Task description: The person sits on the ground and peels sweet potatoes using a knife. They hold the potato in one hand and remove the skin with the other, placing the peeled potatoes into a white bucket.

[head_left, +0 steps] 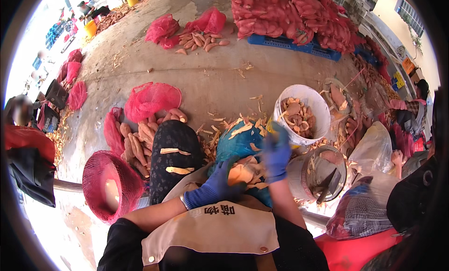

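My left hand [216,183], in a blue knitted glove, is over my lap. It is closed round a sweet potato [240,174] whose orange flesh shows, partly hidden by the fingers. My right hand [276,154], also in a blue glove, is raised just to the right of it and smeared by motion. Something yellow shows blurred at its fingers; I cannot make out its kind. Peelings lie around both hands and over a blue plastic bag [236,142] between my knees. Two strips of peel [179,170] rest on my dark patterned trouser leg.
A white bucket [303,89] holding sweet potato pieces stands ahead right. Nearer is another bucket [299,177] with a knife [329,185] on top. Unpeeled sweet potatoes [139,142] and a red mesh-covered bucket [112,186] are left. Filled red sacks [290,18] are stacked far back.
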Motion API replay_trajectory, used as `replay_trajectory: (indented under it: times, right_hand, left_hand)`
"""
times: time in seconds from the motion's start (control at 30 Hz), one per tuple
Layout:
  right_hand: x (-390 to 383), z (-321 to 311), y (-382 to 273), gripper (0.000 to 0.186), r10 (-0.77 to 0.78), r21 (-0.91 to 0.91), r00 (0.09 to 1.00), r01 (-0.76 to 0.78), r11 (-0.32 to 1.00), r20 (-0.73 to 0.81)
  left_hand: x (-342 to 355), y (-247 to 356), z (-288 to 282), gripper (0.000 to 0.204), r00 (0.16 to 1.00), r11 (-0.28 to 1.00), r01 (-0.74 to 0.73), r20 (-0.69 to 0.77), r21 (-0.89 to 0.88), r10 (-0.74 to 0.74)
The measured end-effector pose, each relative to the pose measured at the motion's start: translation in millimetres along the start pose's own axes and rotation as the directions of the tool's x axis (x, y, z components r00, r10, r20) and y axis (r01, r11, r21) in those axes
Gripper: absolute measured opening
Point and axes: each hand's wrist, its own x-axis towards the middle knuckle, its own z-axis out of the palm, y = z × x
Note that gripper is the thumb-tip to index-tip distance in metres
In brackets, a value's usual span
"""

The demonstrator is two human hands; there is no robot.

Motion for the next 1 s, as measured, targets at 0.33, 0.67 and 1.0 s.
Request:
replay_trajectory:
  times: [0.33,0.67,1.0]
  right_hand:
    - [5,-3,9,0.025,0.418,0.164,0.908,-0.414,0.896,0.008]
    - [15,-15,18,0.026,0.158,0.019,0.98,-0.157,0.987,-0.123]
    - [19,-15,27,0.024,0.163,-0.026,0.969,-0.17,0.985,-0.188]
  left_hand:
    - [-9,-1,-6,0.098,0.998,0.951,-0.01,-0.06,0.308,0.03]
    - [4,-16,7,0.084,0.992,0.988,-0.127,-0.015,-0.084,0.126]
    - [-13,14,-8,0.095,0.998,0.968,0.018,-0.071,0.251,0.0]
